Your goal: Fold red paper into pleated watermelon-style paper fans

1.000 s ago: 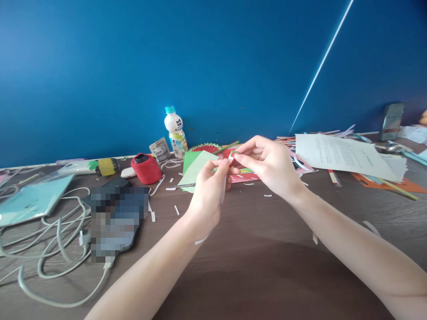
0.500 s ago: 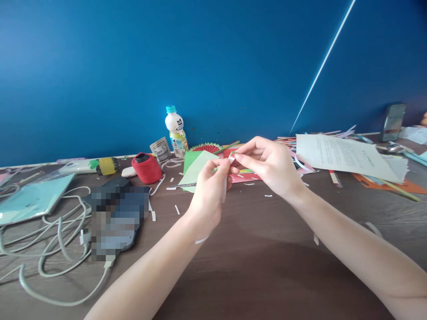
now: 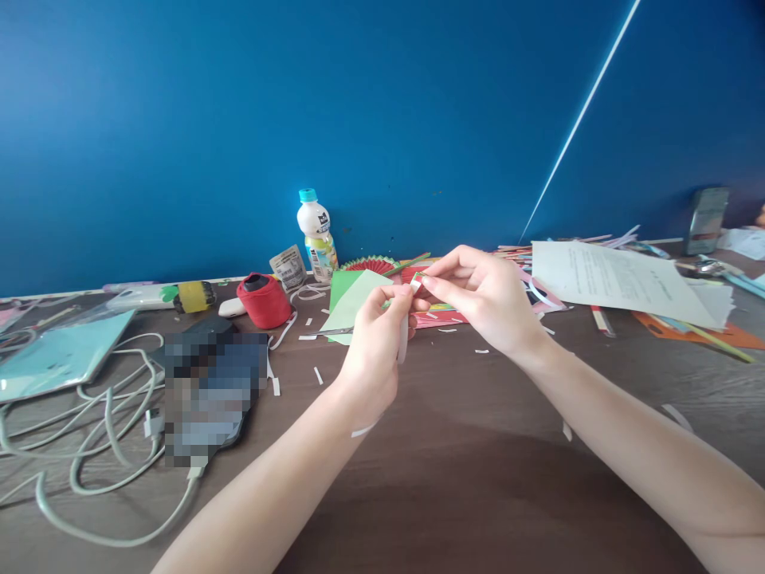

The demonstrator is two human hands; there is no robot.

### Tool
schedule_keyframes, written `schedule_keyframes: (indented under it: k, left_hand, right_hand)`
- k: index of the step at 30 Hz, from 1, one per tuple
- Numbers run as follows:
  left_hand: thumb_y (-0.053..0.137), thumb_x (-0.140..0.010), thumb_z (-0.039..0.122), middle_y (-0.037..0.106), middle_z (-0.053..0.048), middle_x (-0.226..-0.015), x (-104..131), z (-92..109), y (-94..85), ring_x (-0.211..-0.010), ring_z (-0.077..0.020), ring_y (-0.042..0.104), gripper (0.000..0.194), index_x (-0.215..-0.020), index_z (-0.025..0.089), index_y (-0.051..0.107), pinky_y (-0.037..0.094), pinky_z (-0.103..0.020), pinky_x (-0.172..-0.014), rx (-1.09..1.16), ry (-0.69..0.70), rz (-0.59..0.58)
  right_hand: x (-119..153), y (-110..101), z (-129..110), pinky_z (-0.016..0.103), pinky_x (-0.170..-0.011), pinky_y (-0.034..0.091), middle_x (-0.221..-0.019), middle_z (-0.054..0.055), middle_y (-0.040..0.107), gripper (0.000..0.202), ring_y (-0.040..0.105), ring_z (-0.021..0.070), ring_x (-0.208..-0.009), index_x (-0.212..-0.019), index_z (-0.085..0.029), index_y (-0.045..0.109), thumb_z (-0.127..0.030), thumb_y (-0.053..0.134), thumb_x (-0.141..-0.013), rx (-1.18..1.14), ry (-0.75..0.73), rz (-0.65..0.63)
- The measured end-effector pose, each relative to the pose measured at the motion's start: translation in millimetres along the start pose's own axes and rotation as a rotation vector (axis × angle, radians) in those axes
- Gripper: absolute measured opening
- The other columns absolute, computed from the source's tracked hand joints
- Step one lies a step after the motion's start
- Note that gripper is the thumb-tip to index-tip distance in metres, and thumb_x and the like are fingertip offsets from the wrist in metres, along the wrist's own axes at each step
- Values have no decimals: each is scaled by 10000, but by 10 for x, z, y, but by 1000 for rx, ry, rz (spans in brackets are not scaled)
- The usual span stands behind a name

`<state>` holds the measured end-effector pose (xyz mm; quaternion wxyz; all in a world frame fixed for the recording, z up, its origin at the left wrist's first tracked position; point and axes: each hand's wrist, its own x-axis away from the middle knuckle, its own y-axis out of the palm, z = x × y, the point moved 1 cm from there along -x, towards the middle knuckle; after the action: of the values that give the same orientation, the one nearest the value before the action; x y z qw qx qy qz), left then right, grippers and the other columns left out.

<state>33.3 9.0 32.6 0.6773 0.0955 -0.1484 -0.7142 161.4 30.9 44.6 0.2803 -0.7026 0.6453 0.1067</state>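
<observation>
My left hand (image 3: 379, 339) is closed, thumb and forefinger pinching a small paper strip (image 3: 416, 281) that shows white with red and green at its tip. A pale strip end (image 3: 403, 339) hangs below that hand. From the right, my right hand (image 3: 478, 295) pinches the strip's coloured tip between thumb and fingertips. Both hands are raised over the table and almost meet. Behind the left hand, the metal blades of what look like scissors (image 3: 335, 331) stick out; their handles are hidden. Green paper sheets (image 3: 352, 303) and a red pleated paper fan (image 3: 370, 265) lie beyond.
White paper scraps (image 3: 318, 375) are scattered over the brown table (image 3: 454, 478). Leftward are a phone (image 3: 218, 399) on a looped cable (image 3: 107, 542), a red roll (image 3: 263, 301) and a bottle (image 3: 316, 235). Printed sheets (image 3: 615, 279) lie right, before the blue wall (image 3: 382, 119).
The view has shifted very slightly. Both hands keep their pinch, and a bit more red shows at the strip's tip.
</observation>
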Motion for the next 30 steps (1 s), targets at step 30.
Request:
schedule_keyframes:
  k: [30]
  left_hand:
    - [534,-792,260,511,35,-636,11,-29,28,-553,-60,428,150,-688,173,470,314,-203,-538,-48,12,64]
  right_hand:
    - [34,67,-11,293,-593,535,-731,7,645,189,641,155,-674,-782,-195,525,-307,664,-722,-7,-9,-20]
